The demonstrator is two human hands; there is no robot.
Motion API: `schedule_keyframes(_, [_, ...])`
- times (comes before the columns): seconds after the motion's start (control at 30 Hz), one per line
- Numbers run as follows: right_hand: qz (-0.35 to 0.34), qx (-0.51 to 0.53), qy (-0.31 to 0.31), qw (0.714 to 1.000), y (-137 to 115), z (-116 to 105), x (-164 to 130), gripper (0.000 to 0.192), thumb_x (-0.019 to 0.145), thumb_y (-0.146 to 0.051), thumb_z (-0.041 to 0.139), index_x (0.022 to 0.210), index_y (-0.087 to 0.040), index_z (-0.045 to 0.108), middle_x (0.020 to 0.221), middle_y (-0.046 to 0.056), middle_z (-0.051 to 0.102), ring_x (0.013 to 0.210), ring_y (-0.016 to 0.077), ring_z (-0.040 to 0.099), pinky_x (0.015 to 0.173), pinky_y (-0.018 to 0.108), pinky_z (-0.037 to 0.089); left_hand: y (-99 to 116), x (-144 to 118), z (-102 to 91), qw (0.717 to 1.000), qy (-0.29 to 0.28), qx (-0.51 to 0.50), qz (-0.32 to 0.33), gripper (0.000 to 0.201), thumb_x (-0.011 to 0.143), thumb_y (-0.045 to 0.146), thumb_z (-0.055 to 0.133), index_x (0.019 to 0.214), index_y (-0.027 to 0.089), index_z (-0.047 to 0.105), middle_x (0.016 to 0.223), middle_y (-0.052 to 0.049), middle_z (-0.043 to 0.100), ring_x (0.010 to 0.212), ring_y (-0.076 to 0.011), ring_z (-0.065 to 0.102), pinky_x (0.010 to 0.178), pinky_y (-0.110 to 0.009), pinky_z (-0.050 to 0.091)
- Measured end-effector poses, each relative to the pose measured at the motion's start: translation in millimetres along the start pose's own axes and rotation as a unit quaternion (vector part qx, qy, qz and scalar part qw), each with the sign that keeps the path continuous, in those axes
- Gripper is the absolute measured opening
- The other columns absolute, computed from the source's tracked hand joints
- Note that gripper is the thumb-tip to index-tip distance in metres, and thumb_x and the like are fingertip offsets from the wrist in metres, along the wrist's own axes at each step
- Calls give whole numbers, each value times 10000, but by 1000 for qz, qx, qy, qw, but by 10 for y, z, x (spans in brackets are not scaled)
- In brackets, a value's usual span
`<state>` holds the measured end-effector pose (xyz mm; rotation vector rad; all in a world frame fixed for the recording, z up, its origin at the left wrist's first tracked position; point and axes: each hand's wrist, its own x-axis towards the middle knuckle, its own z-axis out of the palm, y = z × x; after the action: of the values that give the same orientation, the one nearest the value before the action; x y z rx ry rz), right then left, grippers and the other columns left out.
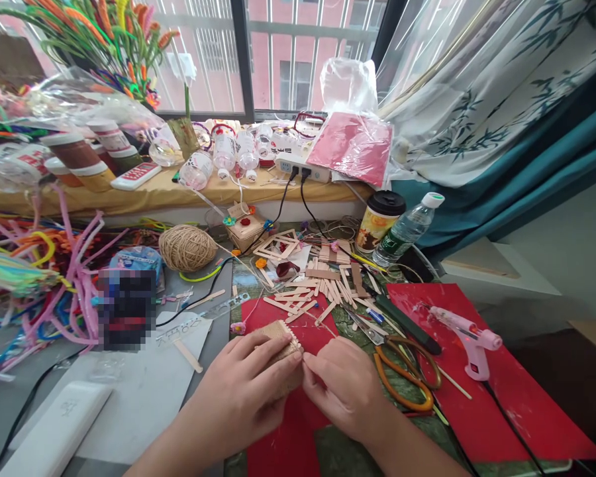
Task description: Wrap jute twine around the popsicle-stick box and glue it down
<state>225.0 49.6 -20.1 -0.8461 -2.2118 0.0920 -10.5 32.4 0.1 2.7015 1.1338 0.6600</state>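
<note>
Your left hand (246,387) cups the small twine-wrapped stick block (279,334) over the red felt sheet (283,437) — fingers curled around it. Your right hand (347,387) pinches its right edge — just beside the orange-handled scissors (402,377).

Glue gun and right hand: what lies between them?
Head view: orange-handled scissors lie on the red mat between the right hand and the pink glue gun.

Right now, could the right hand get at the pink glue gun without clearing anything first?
Probably yes. The right hand is pinching at the twine-wrapped piece that the left hand holds, so it must let go first. The glue gun lies uncovered on the red mat; only the scissors lie between.
</note>
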Motion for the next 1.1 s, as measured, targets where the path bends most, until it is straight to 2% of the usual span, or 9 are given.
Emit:
schedule_keyframes(0.1, [18, 13, -20, 1000, 9, -19, 0, 132, 988, -86, 610, 982, -215, 636, 705, 14, 643, 666, 197, 559, 654, 355, 431, -28, 1, -11, 1000, 4, -13, -6, 741, 799, 117, 618, 1520, 263, 532, 1518, -113, 625, 1334, -347, 603, 1121, -527, 481])
schedule_keyframes(0.3, [8, 45, -19, 999, 39, 10, 3, 212, 1022, -88, 565, 1205, -169, 635, 808, 45, 711, 713, 205, 590, 696, 354, 451, -94, 30, -54, 996, 42, -41, -68, 780, 815, 145, 648, 1560, 286, 468, 1483, -123, 648, 1227, -346, 643, 1028, -514, 524])
schedule_keyframes(0.47, [20, 71, -12, 997, 45, 87, -32, 216, 1041, -88, 544, 1218, -173, 635, 813, 42, 705, 708, 200, 590, 696, 343, 450, -114, 40, -59, 994, 66, -31, -81, 747, 856, 142, 645, 1564, 291, 462, 1475, -123, 644, 1204, -328, 643, 986, -487, 537])
schedule_keyframes(0.8, [27, 96, -7, 995, 56, 147, -50, 254, 1039, -87, 527, 1252, -189, 620, 796, 37, 668, 693, 200, 570, 664, 335, 445, -121, -21, 14, 988, 102, -44, -106, 735, 875, 153, 665, 1570, 290, 469, 1485, -122, 629, 1227, -325, 634, 1006, -473, 530])
schedule_keyframes(0.97, [29, 115, 3, 993, 52, 151, -34, 264, 1035, -81, 532, 1256, -194, 623, 807, 36, 678, 696, 194, 587, 667, 330, 469, -125, -46, 31, 978, 91, -103, -157, 700, 901, 208, 676, 1570, 288, 485, 1477, -124, 626, 1261, -323, 627, 1041, -445, 522])
schedule_keyframes(1.1, [30, 124, 8, 992, 48, 140, -16, 298, 1034, -81, 523, 1291, -199, 618, 805, 32, 676, 697, 194, 602, 667, 326, 488, -139, -81, 29, 960, 72, -174, -209, 648, 938, 293, 680, 1564, 313, 513, 1506, -116, 601, 1348, -344, 580, 1112, -454, 480])
